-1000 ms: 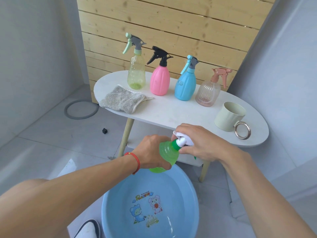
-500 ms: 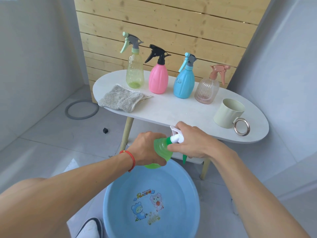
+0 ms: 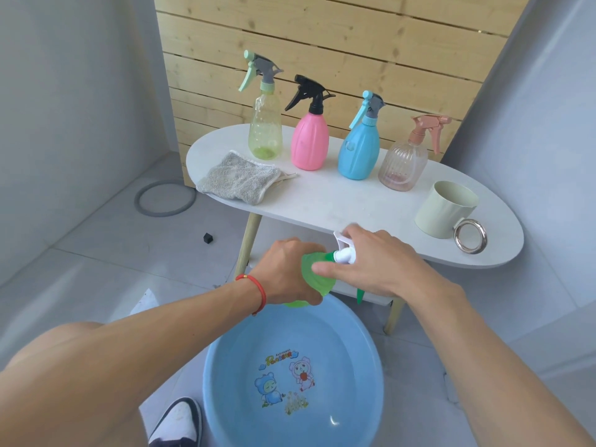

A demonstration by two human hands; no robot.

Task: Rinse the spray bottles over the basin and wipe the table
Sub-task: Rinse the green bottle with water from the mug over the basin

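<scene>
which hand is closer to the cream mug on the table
Right. The right hand grips the green bottle's white sprayer just left of the mug; the left hand is farther left, holding the bottle's body.

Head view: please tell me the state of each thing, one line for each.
Green bottle: tilted over the basin, gripped by the left hand.
White sprayer head: gripped by the right hand.
Four bottles on the table: upright, sprayers on.
Cloth: crumpled, lying on the table.
Mug: upright.
Basin: on the floor.

White table (image 3: 338,204): bottles, cloth, mug
</scene>
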